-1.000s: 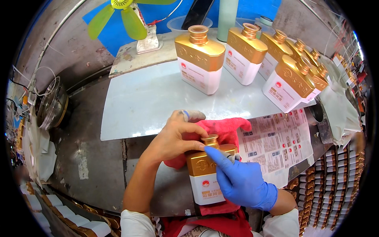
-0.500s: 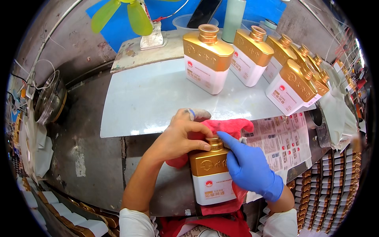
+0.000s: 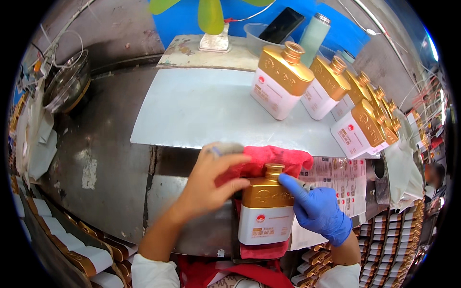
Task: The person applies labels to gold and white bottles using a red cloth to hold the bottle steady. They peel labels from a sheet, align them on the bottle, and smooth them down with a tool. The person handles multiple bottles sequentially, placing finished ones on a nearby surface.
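A gold-and-white bottle [image 3: 265, 223] with an open gold neck stands upright in front of me on a red cloth [image 3: 276, 154], which bunches up behind it. My left hand [image 3: 205, 180], with a grey cover on a finger, is just left of the bottle's shoulder. Its fingers are apart with nothing between them. On the other side, my blue-gloved right hand [image 3: 322, 211] rests its index finger against the base of the neck. The remaining fingers curl inward; a small greyish thing shows behind them, too hidden to name.
More gold-and-white bottles [image 3: 278, 84] stand on a pale board [image 3: 192, 110]. Behind are a green fan [image 3: 211, 17], a phone [image 3: 282, 25] in a plastic tub, and a green flask [image 3: 315, 36]. Printed sheets [image 3: 353, 180] lie at right. Rows of bottles [image 3: 394, 240] fill the lower right.
My left hand has let go of the bottle's neck and drawn back to the left, its fingers spreading. My right index finger stays by the neck. The view has shifted.
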`<state>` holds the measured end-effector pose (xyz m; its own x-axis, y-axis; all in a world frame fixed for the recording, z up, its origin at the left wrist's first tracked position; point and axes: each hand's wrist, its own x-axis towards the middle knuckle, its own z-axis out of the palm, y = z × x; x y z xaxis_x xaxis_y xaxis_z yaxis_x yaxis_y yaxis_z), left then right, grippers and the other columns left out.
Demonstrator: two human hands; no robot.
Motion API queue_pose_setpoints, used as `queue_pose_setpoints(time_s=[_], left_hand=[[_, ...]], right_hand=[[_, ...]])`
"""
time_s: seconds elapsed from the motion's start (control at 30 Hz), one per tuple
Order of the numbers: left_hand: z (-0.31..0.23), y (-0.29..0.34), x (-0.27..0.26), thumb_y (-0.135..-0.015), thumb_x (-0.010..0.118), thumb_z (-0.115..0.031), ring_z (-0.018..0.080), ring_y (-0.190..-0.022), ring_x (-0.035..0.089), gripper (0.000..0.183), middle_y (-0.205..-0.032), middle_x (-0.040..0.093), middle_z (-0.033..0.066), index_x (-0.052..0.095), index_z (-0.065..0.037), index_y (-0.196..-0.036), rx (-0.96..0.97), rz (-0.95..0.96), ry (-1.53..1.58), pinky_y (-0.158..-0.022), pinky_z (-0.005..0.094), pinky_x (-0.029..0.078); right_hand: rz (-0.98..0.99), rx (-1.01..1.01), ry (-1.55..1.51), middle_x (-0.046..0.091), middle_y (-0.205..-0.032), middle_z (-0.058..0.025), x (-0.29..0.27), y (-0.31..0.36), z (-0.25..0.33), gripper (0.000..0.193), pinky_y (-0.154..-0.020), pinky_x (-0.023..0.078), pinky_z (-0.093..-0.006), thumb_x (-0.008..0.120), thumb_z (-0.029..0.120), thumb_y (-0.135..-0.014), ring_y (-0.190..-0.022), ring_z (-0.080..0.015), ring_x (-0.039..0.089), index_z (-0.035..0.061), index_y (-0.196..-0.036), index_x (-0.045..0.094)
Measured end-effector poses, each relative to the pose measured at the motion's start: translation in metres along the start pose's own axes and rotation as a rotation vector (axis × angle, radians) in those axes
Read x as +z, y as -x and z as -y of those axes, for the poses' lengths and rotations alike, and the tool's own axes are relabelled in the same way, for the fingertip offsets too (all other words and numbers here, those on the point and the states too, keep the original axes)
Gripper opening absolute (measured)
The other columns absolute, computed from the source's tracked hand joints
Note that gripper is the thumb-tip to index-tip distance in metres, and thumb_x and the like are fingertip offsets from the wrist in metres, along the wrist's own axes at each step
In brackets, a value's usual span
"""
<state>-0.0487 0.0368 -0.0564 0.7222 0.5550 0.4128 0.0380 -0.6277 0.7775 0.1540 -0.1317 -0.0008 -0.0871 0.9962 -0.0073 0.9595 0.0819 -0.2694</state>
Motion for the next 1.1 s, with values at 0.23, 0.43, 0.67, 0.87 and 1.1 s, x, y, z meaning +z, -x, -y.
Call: queue_pose_setpoints(time_s=[0.23,0.43,0.67,0.87,1.1], left_hand=[[-0.041,0.104,0.057,-0.073,0.075,-0.032,0.0285,-0.113,0.040,0.048,-0.118,0.050,0.0103,0.061,-0.019,-0.118,0.127,-0.091,-0.102,-0.095,0.0442,0.036],[-0.035,0.106,0.071,-0.076,0.070,-0.020,0.0262,-0.111,0.038,0.050,-0.114,0.046,0.0085,0.056,-0.022,-0.124,0.212,-0.146,-0.270,-0.093,0.0430,0.035],[-0.027,0.106,0.056,-0.077,0.069,-0.040,0.0279,-0.114,0.037,0.059,-0.124,0.047,0.0128,0.052,-0.019,-0.129,0.184,-0.070,-0.141,-0.093,0.0444,0.036],[-0.030,0.083,0.056,-0.077,0.067,-0.050,0.0293,-0.114,0.040,0.065,-0.120,0.051,0.0151,0.052,-0.011,-0.127,0.275,-0.062,-0.114,-0.094,0.0456,0.035],[-0.037,0.083,0.058,-0.076,0.068,-0.051,0.0278,-0.112,0.042,0.063,-0.117,0.053,0.0102,0.054,-0.012,-0.123,0.262,-0.046,-0.218,-0.095,0.0454,0.034]], right_hand=[[0.381,-0.195,0.339,0.060,-0.114,-0.0111,-0.020,-0.045,0.026,0.061,-0.046,0.048,-0.0349,0.052,0.014,-0.081,-0.057,-0.0256,0.062,0.0206,-0.140,0.039],[0.387,-0.265,0.295,0.063,-0.093,-0.0115,-0.015,-0.072,0.023,0.053,-0.052,0.049,-0.0360,0.051,0.014,-0.083,-0.059,-0.0272,0.062,0.0147,-0.136,0.043],[-0.061,-0.092,-0.128,0.062,-0.075,-0.0127,-0.022,-0.025,0.005,0.059,-0.055,0.050,-0.0383,0.048,0.008,-0.082,-0.063,-0.0308,0.062,0.0108,-0.140,0.037],[0.067,-0.115,0.041,0.061,-0.075,-0.0141,-0.008,-0.029,0.031,0.060,-0.049,0.048,-0.0392,0.053,0.016,-0.085,-0.059,-0.0313,0.061,0.0114,-0.142,0.035],[0.230,-0.098,0.154,0.063,-0.080,-0.0112,-0.008,-0.056,0.032,0.059,-0.044,0.045,-0.0386,0.051,0.022,-0.088,-0.054,-0.0290,0.059,0.0131,-0.142,0.032]])
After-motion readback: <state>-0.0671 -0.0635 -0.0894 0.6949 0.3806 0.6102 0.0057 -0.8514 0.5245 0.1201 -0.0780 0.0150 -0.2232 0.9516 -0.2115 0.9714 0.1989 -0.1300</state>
